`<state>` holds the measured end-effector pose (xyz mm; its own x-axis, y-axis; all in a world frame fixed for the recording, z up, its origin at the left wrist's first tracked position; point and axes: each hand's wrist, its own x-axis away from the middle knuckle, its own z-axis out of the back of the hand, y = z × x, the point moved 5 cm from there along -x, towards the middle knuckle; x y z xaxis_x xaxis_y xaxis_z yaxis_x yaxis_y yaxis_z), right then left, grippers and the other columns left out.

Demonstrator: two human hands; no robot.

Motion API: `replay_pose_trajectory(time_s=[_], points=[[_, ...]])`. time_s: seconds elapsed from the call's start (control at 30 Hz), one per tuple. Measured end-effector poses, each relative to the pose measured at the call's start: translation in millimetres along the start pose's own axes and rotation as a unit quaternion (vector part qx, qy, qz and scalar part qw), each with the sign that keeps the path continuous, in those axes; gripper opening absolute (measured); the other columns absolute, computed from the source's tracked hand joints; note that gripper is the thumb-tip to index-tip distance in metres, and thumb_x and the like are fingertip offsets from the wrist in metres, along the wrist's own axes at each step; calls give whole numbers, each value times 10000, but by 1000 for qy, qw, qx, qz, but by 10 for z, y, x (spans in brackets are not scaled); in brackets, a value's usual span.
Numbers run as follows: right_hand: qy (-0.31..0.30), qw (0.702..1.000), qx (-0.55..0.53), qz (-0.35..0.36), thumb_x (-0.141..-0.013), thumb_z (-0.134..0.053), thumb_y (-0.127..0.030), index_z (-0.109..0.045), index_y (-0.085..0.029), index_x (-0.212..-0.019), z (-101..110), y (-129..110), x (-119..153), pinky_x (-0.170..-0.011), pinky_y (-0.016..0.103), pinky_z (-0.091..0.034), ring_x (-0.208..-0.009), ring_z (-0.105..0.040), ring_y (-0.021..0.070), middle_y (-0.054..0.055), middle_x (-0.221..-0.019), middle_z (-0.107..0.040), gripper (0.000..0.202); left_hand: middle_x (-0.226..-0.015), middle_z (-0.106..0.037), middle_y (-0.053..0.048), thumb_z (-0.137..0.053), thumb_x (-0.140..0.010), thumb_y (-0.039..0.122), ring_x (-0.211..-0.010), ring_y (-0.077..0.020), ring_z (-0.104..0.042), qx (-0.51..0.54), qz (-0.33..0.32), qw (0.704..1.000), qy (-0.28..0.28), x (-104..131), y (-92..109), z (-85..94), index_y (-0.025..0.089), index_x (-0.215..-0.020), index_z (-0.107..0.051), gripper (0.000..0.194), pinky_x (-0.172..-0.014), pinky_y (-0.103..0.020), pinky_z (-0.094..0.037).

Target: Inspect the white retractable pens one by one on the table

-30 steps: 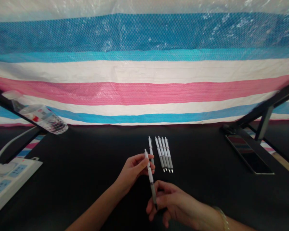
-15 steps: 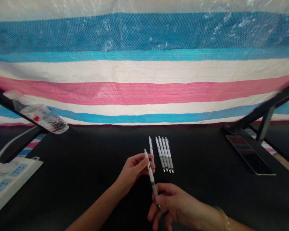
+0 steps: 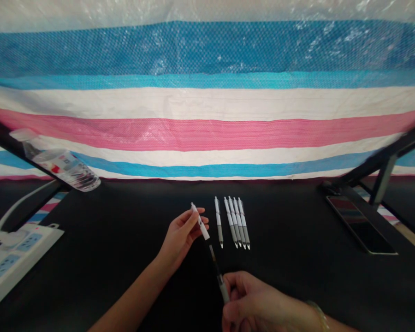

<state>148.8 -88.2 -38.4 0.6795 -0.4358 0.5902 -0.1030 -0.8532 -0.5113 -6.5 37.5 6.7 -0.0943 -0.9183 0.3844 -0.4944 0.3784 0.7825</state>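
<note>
My left hand [image 3: 181, 233] pinches the white upper barrel [image 3: 203, 228] of a ballpoint pen, its clicker end pointing up and away. Lower and to the right, my right hand [image 3: 247, 299] grips the grey lower barrel [image 3: 223, 289] of that pen. A dark refill [image 3: 212, 255] sticks out of the grey part towards the white one, and a gap shows between the refill's end and the white barrel. Just right of my left hand lies a single white and grey pen [image 3: 218, 221]. Beside it several like pens [image 3: 236, 223] lie in a row, tips towards me.
A phone [image 3: 361, 224] lies on the black table [image 3: 290, 221] at the right, by a dark metal support [image 3: 383, 175]. On the left are a power strip [image 3: 24, 258] with a plugged-in cable and a tilted clear bottle [image 3: 67, 168]. A striped sheet [image 3: 207, 101] hangs behind.
The pen held whole between my hands has come apart. My left hand has moved left and up with the white barrel; the grey part stays in my right hand, baring the refill.
</note>
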Motion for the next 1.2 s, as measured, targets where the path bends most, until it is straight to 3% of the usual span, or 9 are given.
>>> replay_pose_trajectory(time_s=[0.37,0.63,0.9,1.03,1.13,1.2], points=[[-5,1000,-6,0,-595,-863,-245,-500,-172,-912,-29,-46,23,-462,157,-485,-556,-685,138,45,-682,-739,488,-707,-753,-47,-939,-597,433,-618,-138,-700,-8,16,1000,-11,15,-45,-31,112,-900,-753,479,-615,-219,-571],[-22,999,-31,39,-663,-863,-346,-448,-189,-929,-29,-125,14,-452,168,-493,-505,-673,135,32,-665,-723,518,-740,-768,-79,-862,-712,467,-638,-171,-725,-106,53,983,-143,172,-240,-200,121,-877,-707,413,-601,-239,-570],[-31,996,-41,70,-747,-817,-426,-440,-198,-889,-38,-99,-28,-412,153,-444,-474,-657,126,16,-672,-709,464,-791,-778,-94,-824,-770,442,-685,-190,-745,-131,55,973,-181,203,-250,-226,119,-916,-701,374,-651,-269,-586],[-40,994,-56,83,-830,-741,-472,-537,-144,-926,-80,-142,-22,-425,170,-463,-593,-716,169,118,-856,-747,398,-801,-778,-96,-816,-787,424,-696,-191,-748,-107,63,973,-195,174,-248,-204,116,-933,-709,357,-667,-270,-589],[-40,991,-80,101,-904,-644,-502,-595,-97,-1079,-92,-195,7,-469,188,-507,-740,-752,211,207,-1104,-719,444,-801,-776,-94,-821,-785,414,-691,-184,-741,-87,60,978,-179,144,-240,-178,119,-951,-711,356,-663,-261,-582],[-46,990,-85,107,-910,-641,-498,-574,-122,-1152,-94,-205,19,-469,196,-521,-798,-760,237,206,-1193,-689,452,-804,-776,-95,-822,-785,410,-695,-184,-740,-80,55,981,-166,131,-233,-163,120,-957,-713,354,-662,-259,-578]])
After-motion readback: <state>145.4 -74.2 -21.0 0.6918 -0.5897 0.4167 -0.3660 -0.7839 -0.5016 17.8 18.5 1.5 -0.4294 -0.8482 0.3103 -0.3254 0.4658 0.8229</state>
